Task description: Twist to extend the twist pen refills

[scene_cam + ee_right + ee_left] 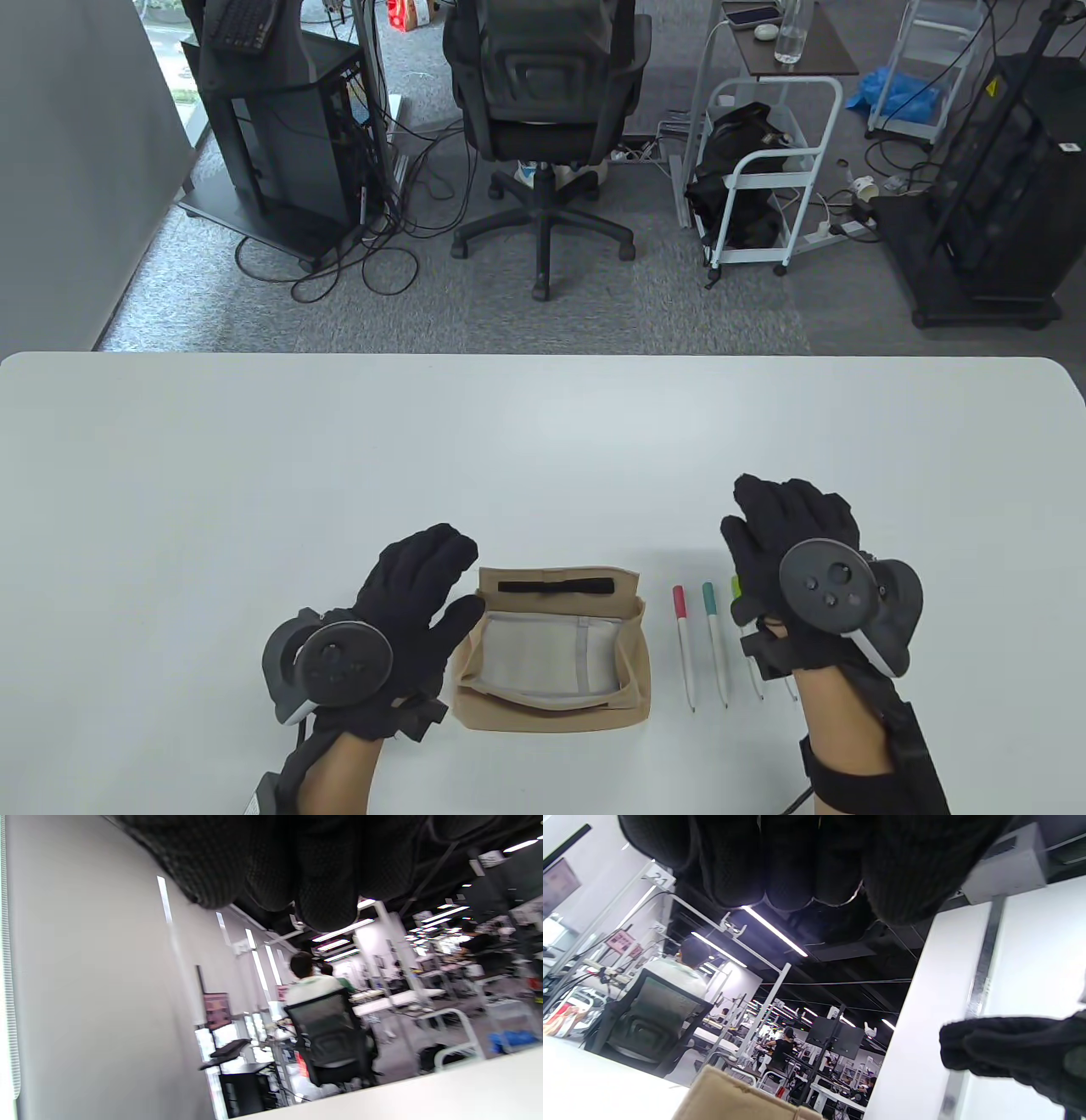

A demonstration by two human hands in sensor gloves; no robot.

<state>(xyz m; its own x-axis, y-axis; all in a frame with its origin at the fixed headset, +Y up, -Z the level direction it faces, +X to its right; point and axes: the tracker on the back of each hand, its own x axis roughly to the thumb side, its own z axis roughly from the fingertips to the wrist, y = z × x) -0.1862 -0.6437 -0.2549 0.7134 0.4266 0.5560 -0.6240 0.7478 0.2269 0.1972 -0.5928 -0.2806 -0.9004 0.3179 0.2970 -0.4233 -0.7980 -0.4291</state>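
Note:
Several white twist pens lie side by side on the white table (339, 458), to the right of the pouch. One has a red cap (684, 645), one a teal cap (714, 641), and one a green cap (736, 587) that is partly under my right hand. Another pen's tip (792, 694) shows below that wrist. My right hand (780, 526) is over the right-hand pens with fingers extended and holds nothing. My left hand (424, 586) is spread open and empty at the pouch's left edge. In both wrist views only gloved fingers (797, 866) (297, 866) show, and no pens.
An open beige fabric pouch (551, 654) with a grey lining sits between my hands; its edge shows in the left wrist view (734, 1099). Beyond the table's far edge stand an office chair (543, 110) and a white cart (764, 170).

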